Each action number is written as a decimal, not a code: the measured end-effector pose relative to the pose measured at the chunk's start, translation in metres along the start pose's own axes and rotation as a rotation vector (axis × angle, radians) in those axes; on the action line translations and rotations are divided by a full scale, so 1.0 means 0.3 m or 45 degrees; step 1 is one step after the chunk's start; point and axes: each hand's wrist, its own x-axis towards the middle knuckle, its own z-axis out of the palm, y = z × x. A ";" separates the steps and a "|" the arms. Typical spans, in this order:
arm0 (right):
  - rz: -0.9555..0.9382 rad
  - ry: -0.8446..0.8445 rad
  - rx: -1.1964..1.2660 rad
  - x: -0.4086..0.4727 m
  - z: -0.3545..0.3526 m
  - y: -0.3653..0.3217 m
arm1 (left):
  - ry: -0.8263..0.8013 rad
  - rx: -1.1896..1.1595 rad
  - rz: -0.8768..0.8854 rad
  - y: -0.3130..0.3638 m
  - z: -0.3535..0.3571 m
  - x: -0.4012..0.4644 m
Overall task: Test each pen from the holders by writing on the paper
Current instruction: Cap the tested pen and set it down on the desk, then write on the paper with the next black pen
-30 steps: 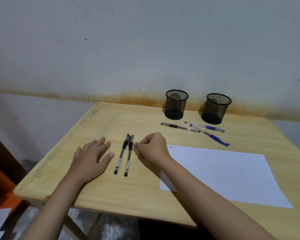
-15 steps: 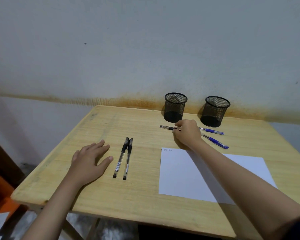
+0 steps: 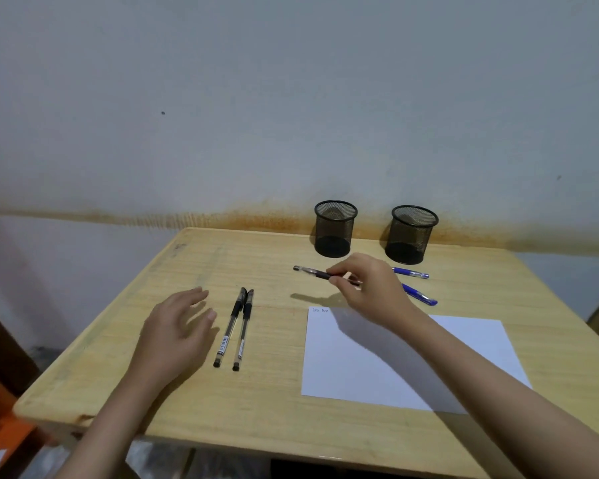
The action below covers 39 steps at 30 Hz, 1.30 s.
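Observation:
My right hand (image 3: 370, 288) pinches a black pen (image 3: 312, 272) and holds it a little above the wooden table, its shadow falling beneath. My left hand (image 3: 177, 333) hovers just over the table with fingers spread, empty, left of two black pens (image 3: 237, 328) lying side by side. A white sheet of paper (image 3: 377, 368) lies at the right with small scribbles at its top left corner. Two blue pens (image 3: 417, 293) lie behind my right hand. Two black mesh holders (image 3: 335, 229) (image 3: 411, 235) stand at the back, both looking empty.
The wooden table (image 3: 274, 409) stands against a stained grey wall. Its front edge is near me and its left edge drops to the floor, where something orange shows at the lower left.
My right hand left the two black pens, reached back to the pens near the holders, and has lifted a black pen off the table. My left hand rose slightly.

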 end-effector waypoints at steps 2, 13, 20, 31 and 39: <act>0.028 -0.010 0.159 -0.062 -0.043 -0.041 | 0.035 -0.084 0.153 0.105 0.025 -0.024; 0.398 -0.551 1.229 -0.252 -0.229 -0.102 | -0.071 -0.327 0.723 0.394 0.146 -0.020; 0.322 -0.629 2.180 -0.253 -0.219 -0.055 | -0.080 -0.446 0.601 0.451 0.192 -0.054; 0.241 0.291 1.237 -0.248 -0.062 -0.173 | -0.028 -0.182 0.755 0.403 0.177 -0.010; 0.227 0.748 1.111 -0.219 -0.193 -0.083 | 0.369 -0.103 -0.295 -0.031 -0.114 0.024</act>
